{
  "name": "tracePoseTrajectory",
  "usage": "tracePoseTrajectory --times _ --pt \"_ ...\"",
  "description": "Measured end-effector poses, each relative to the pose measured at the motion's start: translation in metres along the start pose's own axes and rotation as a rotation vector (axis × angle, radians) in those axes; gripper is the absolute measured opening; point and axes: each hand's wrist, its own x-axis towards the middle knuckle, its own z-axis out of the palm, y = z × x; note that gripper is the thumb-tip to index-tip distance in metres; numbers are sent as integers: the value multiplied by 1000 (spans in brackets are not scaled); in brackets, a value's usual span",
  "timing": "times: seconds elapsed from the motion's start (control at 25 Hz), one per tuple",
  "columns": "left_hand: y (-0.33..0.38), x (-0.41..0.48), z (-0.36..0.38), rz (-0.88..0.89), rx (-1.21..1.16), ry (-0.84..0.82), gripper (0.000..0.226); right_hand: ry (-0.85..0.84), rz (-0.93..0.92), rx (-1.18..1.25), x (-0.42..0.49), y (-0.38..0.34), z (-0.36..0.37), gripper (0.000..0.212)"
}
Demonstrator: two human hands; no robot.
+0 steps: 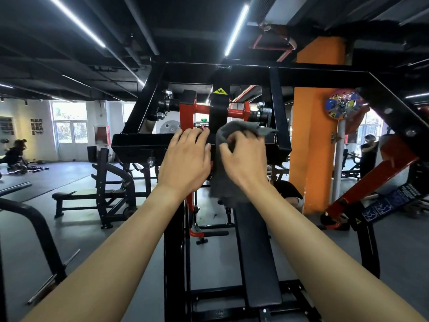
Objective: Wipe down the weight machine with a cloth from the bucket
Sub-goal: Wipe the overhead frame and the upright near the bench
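The weight machine (274,75) has a black steel frame with red pivot arms and fills the middle of the view. A grey cloth (222,180) hangs against its central black upright, just below a yellow warning sticker. My right hand (243,159) grips the upper part of the cloth with curled fingers and holds it to the frame. My left hand (185,159) lies flat beside it, fingers straight, touching the black crossbar and the red arm. The bucket is out of sight.
A black padded bench (255,256) of the machine runs below my arms. An orange pillar (311,145) stands at the right, with a red lever arm (371,184) beyond it. Other benches and racks stand at the left. People are at the far left and far right.
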Motion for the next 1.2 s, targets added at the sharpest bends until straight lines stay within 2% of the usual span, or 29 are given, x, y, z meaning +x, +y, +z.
tracePoseTrajectory --times 0.08,0.16,0.28,0.44,0.52,0.64,0.88,0.96,1.08,1.2 --pt "-2 -4 -5 1 -79 31 46 -40 -89 -82 -4 -3 6 22" --pt "-7 -11 -11 -78 -130 84 43 -99 -187 -46 1 -6 8 19" --pt "-26 -24 -18 -318 -61 144 35 -241 -291 77 19 -31 20 27" --pt "-62 -24 -29 -436 9 116 35 -386 -464 -1 18 -65 47 41" --pt "-71 -25 -33 -408 21 76 37 -334 -434 58 21 -60 49 37" --pt "-85 -36 -38 -303 -6 0 42 -145 -297 158 18 -59 56 31" --pt "-100 -42 -39 -296 -96 2 48 -281 -469 96 16 -98 73 38" --pt "-96 -45 -37 -310 -94 13 45 -244 -456 40 19 -82 63 36" --pt "-88 -42 -35 -342 -64 8 46 -124 -301 36 21 -62 53 35" --pt "-84 -41 -36 -374 -46 -26 47 -140 -378 -74 21 -76 69 40"
